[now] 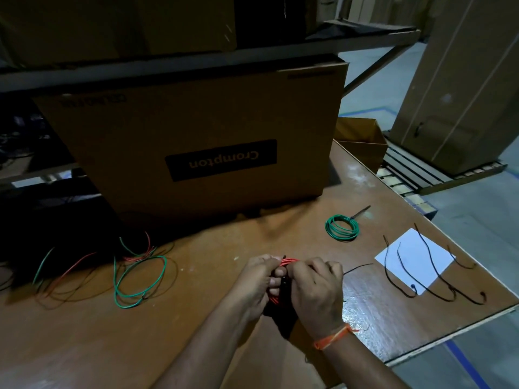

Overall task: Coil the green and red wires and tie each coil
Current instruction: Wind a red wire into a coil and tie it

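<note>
Two hands [280, 282] grip one red coil [287, 262] — one green coil [341, 227] apart.

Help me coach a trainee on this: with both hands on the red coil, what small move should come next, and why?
Probably pull the black tie snug. Both the left hand and the right hand grip the red coil, and the tie's tail sticks out loose to the right. The green coil already lies tied farther back, so cinching seems next.
</note>
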Demonstrator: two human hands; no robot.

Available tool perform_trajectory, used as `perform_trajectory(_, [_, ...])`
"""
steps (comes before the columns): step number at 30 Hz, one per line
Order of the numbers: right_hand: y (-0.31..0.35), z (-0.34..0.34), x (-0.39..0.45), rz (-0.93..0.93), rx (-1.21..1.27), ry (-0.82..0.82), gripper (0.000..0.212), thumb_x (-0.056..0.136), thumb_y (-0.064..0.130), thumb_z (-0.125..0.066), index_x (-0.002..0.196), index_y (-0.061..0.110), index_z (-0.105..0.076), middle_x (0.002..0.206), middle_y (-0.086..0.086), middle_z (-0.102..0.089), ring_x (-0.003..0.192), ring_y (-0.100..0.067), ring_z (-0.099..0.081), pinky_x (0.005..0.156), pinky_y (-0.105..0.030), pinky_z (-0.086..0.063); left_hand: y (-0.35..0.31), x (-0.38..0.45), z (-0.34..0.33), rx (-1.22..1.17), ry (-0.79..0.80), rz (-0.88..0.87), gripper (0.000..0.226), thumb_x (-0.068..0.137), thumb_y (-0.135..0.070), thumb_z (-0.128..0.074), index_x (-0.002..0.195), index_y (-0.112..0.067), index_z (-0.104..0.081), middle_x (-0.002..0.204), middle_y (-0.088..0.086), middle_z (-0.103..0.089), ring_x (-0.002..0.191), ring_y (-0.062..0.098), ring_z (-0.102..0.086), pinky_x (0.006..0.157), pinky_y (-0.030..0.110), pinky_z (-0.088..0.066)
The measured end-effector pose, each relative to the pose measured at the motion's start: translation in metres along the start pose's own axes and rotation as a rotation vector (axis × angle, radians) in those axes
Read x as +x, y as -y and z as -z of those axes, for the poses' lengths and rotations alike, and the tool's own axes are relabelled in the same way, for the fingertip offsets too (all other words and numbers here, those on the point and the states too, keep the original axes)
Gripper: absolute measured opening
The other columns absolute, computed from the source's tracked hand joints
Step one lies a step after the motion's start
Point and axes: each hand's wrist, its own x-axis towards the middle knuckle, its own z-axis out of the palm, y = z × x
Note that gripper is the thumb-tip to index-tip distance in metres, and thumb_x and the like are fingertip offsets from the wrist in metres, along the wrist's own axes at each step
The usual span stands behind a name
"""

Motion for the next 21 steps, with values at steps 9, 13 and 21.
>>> perform_trajectory(9, [0.000, 0.017, 0.010, -0.020, 0.139, 0.045, 0.033, 0.082, 0.018, -0.074, 0.109, 0.016, -0.056, 0.107, -0.008, -0.062, 0.105, -0.027, -0.051, 0.095, -0.038, -0.038, 0.001, 0.009, 0.007, -0.004, -0.163, -0.058, 0.022, 0.105, -0.009, -0.048, 0.083, -0.010, -0.045, 0.060, 0.001, -0.048, 0.038, 0.004, -0.032, 0.034, 0.016, -0.022])
perform_trajectory(13, [0.007, 0.030, 0.022, -0.423, 0.199, -0.201, 0.029, 0.085, 0.025, -0.069, 0.106, 0.012, -0.054, 0.119, -0.012, -0.044, 0.114, -0.030, -0.044, 0.091, -0.039, -0.044, 0.004, 0.013, 0.017, 0.075, -0.241, -0.110, 0.015, 0.106, -0.014, -0.047, 0.092, -0.009, -0.049, 0.065, -0.001, -0.048, 0.044, 0.006, -0.032, 0.038, 0.017, -0.024])
perform_trajectory(21, [0.004, 0.026, 0.022, -0.606, 0.642, 0.299, 0.008, 0.094, 0.022, -0.068, 0.101, 0.025, -0.068, 0.096, 0.009, -0.072, 0.093, -0.009, -0.069, 0.076, -0.034, -0.059, 0.017, 0.016, 0.020, 0.193, -0.236, -0.161, 0.019, 0.104, -0.020, -0.053, 0.086, -0.014, -0.054, 0.064, -0.002, -0.051, 0.046, 0.007, -0.038, 0.044, 0.022, -0.028])
